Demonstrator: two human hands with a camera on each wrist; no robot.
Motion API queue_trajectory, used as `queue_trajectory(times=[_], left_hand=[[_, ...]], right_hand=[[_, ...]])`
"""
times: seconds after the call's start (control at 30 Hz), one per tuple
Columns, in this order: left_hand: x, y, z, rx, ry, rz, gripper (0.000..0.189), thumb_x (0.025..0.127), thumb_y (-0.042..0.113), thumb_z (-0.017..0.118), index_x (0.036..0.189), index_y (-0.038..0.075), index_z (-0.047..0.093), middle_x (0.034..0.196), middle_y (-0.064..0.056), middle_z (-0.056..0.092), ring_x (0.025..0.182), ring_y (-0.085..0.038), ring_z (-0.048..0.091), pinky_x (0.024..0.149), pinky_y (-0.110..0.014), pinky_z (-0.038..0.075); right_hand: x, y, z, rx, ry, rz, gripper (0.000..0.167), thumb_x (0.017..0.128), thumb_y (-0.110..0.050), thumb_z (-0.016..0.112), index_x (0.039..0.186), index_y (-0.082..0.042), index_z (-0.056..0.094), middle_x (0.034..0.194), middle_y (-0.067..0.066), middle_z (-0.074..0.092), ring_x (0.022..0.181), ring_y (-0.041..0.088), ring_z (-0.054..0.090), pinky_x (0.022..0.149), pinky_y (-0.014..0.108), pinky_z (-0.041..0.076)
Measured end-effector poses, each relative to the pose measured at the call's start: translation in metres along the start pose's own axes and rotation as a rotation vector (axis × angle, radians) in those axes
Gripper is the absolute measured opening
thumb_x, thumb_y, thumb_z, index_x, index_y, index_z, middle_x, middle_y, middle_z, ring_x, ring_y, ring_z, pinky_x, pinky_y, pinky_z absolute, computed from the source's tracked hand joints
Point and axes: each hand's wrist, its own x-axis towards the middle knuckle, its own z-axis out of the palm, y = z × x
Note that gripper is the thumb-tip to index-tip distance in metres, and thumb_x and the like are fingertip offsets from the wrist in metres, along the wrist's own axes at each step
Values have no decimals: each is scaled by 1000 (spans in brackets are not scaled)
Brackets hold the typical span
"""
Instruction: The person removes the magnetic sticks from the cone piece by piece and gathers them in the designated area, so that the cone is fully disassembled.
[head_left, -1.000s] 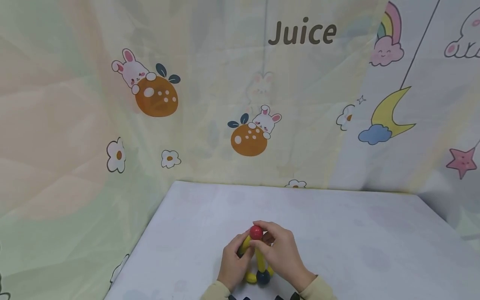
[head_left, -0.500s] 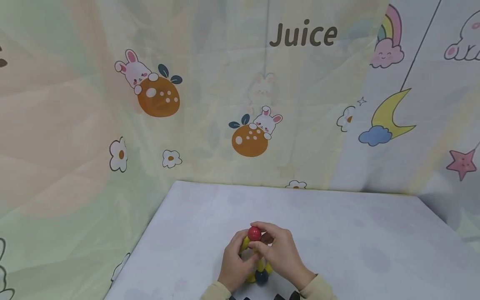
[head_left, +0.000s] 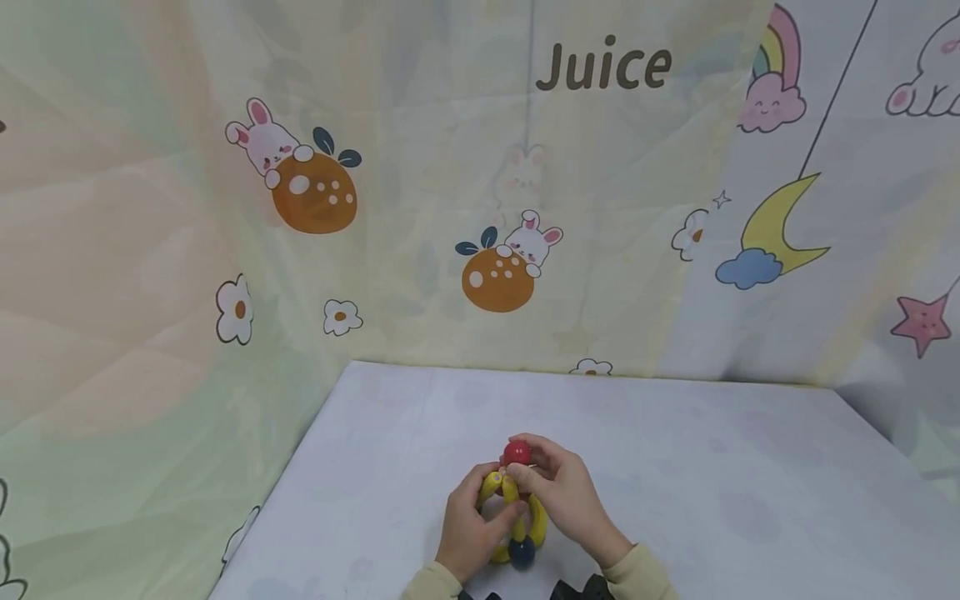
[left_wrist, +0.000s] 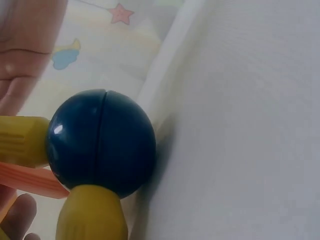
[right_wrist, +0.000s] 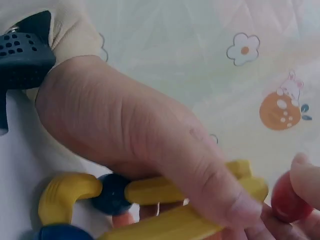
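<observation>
In the head view, my left hand (head_left: 468,525) grips yellow curved rods (head_left: 512,492), with two bare rod ends showing at the top. My right hand (head_left: 566,492) pinches a red ball (head_left: 517,452) just beyond those ends. At the bottom of the joined rods, a dark blue ball (head_left: 522,552) sits low near the table. The left wrist view has this kind of blue ball (left_wrist: 102,142) close up, two yellow rods and an orange-red piece (left_wrist: 32,181) meeting around it. In the right wrist view, a gap separates the red ball (right_wrist: 288,200) from the rod ends.
A pale table (head_left: 712,475) lies under the hands. Printed curtains (head_left: 420,167) stand behind and to the sides. Dark objects (head_left: 581,590) show at the bottom edge of the head view, and a dark wrist device (right_wrist: 25,55) is on my left wrist.
My right hand has shifted up and away with the red ball. The yellow rod ends that the ball covered before now show bare. My left hand stays nearly in place.
</observation>
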Motion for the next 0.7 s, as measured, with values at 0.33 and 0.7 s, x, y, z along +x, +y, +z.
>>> queue_trajectory(times=[0.33, 0.7], left_hand=[[1, -2, 1, 41, -9, 33, 40, 88, 26, 74, 124, 19, 58, 117, 5, 65, 112, -12, 61, 97, -32, 48], [-3, 0, -1, 114, 23, -7, 38, 87, 33, 74, 121, 26, 60, 115, 17, 64, 110, -10, 57, 96, -45, 41]], right_hand=[[20, 53, -42, -233, 277, 126, 45, 85, -23, 77, 127, -12, 62, 109, 9, 64, 78, 16, 59, 62, 24, 51], [46, 102, -90, -545, 296, 188, 42, 86, -22, 73, 124, -9, 61, 106, 8, 67, 91, 21, 57, 75, 33, 47]])
